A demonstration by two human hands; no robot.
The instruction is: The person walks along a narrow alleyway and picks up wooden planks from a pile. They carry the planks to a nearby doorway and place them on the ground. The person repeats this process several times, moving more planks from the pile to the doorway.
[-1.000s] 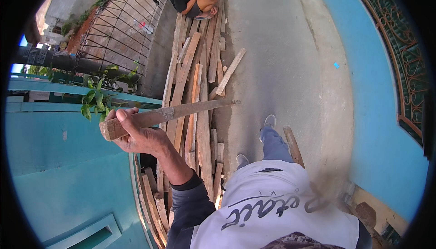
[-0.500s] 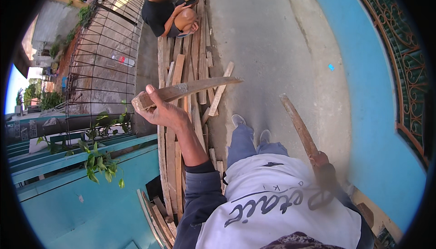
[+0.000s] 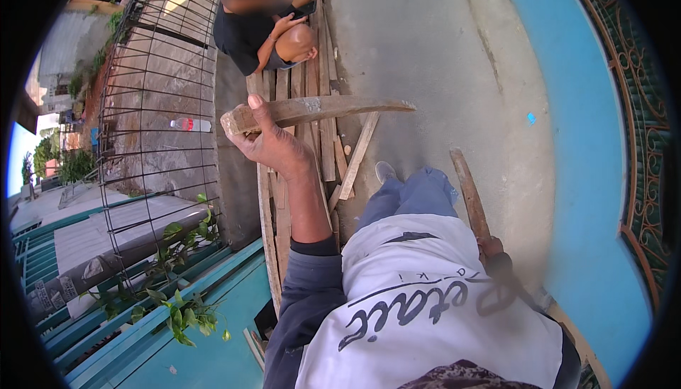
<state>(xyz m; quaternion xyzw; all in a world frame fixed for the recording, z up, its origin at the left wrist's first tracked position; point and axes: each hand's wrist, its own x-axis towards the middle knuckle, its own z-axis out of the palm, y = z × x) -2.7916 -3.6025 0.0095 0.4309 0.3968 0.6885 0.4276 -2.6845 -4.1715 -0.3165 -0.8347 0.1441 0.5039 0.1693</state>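
Observation:
My left hand point(image 3: 273, 144) is closed around the near end of a long wooden beam point(image 3: 333, 107), thumb on top. The beam points to the right across the picture, held above the pile of planks. At my right side, my right hand point(image 3: 491, 248) grips a second wooden plank point(image 3: 468, 190), which slants forward along my leg. Its fingers are small and partly blurred, and the plank's back end is hidden. A short loose wood strip point(image 3: 360, 155) lies at the right edge of the pile.
Stacked planks point(image 3: 280, 229) run along the left of the concrete path point(image 3: 418, 41). A person point(image 3: 262, 27) squats on them with a phone. A wire mesh fence point(image 3: 152, 98) and a teal gate point(image 3: 206, 346) stand left, a blue wall point(image 3: 574, 176) right. Leaves point(image 3: 188, 314) overhang the gate.
The beam in my left hand has shifted right and a little up in the picture. The squatting person and the planks appear nearer. My feet have changed position. Both hands keep their hold.

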